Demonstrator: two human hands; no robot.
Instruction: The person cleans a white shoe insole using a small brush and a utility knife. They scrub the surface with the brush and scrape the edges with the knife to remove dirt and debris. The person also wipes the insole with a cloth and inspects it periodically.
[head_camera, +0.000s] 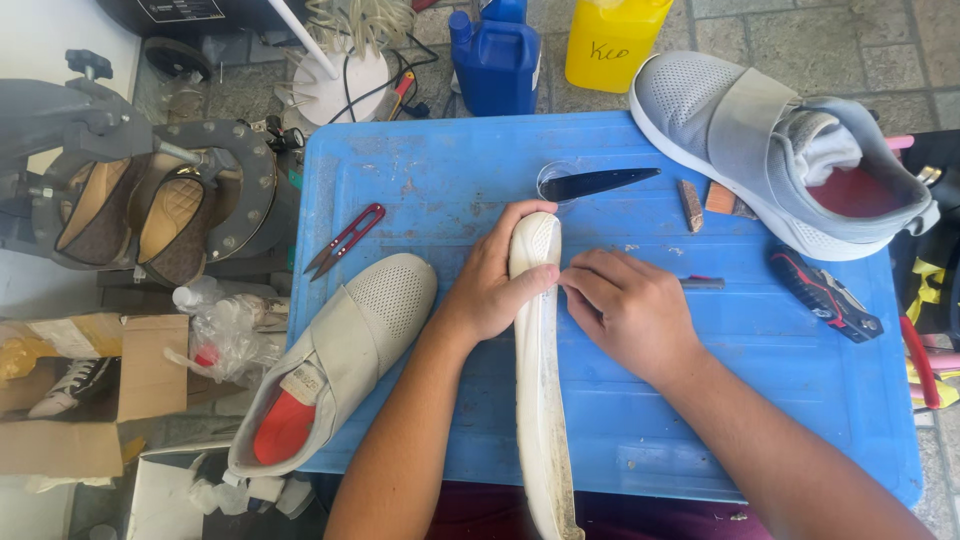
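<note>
Gripping a detached white shoe sole (540, 390) stood on edge, a person works over a scuffed blue table (640, 420) seen from above. The left hand (490, 285) wraps around the sole near its toe end, thumb pressed against the rim, while the right hand (625, 305) is curled with its fingertips pinched against the same edge, just beside the left thumb. Whether the right hand holds a small tool cannot be told. The sole runs from the middle of the table back toward the person, its heel end hanging past the near edge.

Just left of the left forearm lies a pale grey slip-on shoe (335, 365) with a red insole, its heel overhanging the table. A second, bluer grey shoe (780, 150) of the same cut sits at the far right corner. Between the two, a dark pointed blade (600, 183) rests near a clear round cup rim, and red thread snips (343, 238) lie toward the left edge. Two small brown blocks (705, 203) sit near the far shoe, a slim red-tipped pen-like tool (703, 284) lies just beyond the right hand, and a black and red tool (825, 293) lies at the right side.

Beyond the table stand a blue jug (497, 55) and a yellow jug (612, 40) on the paved floor. A grey machine (140, 190) holding brown shoes stands at the left, above an open cardboard box (110, 390).
</note>
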